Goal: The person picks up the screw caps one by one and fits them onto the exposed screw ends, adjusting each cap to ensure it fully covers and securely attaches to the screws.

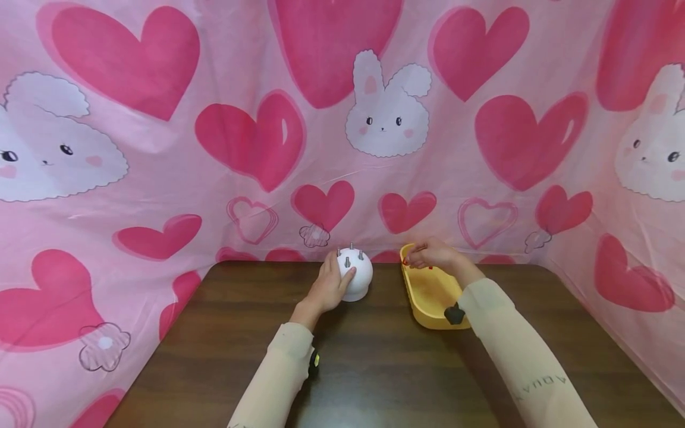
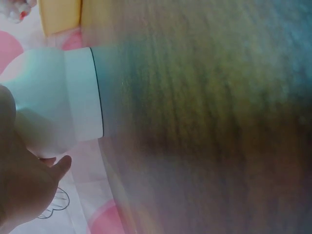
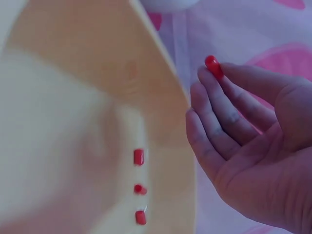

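A white, ball-shaped object (image 1: 361, 279) with a flat base stands on the table, with several metal bolts (image 1: 348, 261) sticking up from its top. My left hand (image 1: 327, 284) grips it from the left side, thumb across its near face. Over the far end of a yellow tray (image 1: 428, 321), my right hand (image 1: 436, 254) pinches a small red cap (image 3: 213, 66) between thumb and fingertips. Inside the tray, 3 more small red pieces (image 3: 139, 157) lie in a row, as the right wrist view shows.
The dark wooden table (image 1: 369, 368) ends at a pink curtain (image 1: 257, 220) printed with hearts and rabbits, close behind the white object and the tray. A dark device (image 1: 454, 314) on the right wrist overlaps the tray's near side in the head view.
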A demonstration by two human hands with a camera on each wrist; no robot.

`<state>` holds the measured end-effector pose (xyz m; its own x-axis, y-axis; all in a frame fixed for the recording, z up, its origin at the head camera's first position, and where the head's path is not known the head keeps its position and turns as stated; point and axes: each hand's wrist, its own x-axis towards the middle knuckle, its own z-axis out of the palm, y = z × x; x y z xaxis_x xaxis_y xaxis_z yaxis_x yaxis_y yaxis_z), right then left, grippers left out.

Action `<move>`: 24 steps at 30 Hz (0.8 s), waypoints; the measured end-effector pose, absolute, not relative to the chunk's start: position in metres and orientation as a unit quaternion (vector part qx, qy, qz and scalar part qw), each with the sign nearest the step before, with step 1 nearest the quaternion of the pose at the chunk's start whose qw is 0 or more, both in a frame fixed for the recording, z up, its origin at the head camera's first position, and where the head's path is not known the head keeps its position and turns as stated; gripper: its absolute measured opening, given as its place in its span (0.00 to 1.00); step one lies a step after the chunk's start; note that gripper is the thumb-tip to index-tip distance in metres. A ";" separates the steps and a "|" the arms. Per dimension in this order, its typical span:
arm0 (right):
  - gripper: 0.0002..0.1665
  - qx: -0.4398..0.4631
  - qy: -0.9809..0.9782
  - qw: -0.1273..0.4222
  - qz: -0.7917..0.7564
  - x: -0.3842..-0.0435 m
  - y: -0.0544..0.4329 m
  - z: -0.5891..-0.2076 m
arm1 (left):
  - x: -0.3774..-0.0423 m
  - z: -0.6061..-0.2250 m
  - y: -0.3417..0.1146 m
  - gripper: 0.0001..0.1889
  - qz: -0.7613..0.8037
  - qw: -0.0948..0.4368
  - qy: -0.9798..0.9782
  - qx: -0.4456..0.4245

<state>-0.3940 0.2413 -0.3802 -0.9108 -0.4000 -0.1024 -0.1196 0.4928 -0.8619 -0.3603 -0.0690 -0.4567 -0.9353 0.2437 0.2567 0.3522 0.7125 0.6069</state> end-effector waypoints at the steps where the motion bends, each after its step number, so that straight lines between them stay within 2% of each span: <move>1: 0.17 -0.155 0.854 0.135 -0.479 -0.392 0.238 -0.378 | -0.360 -0.457 -0.069 0.45 -0.347 0.081 -0.920 -0.162; 8: 0.16 -0.143 0.862 0.073 -0.480 -0.386 0.215 -0.371 | -0.361 -0.459 -0.071 0.45 -0.343 0.078 -0.923 -0.153; 24: 0.15 -0.161 0.862 -0.005 -0.481 -0.370 0.167 -0.348 | -0.351 -0.449 -0.069 0.45 -0.344 0.088 -0.921 -0.161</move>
<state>-0.3696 0.1673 -0.3480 -0.9480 -0.2732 0.1631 -0.2822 0.4851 -0.8277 -0.3510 -0.0691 -0.4488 -0.9328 0.2355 0.2727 0.3565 0.7123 0.6045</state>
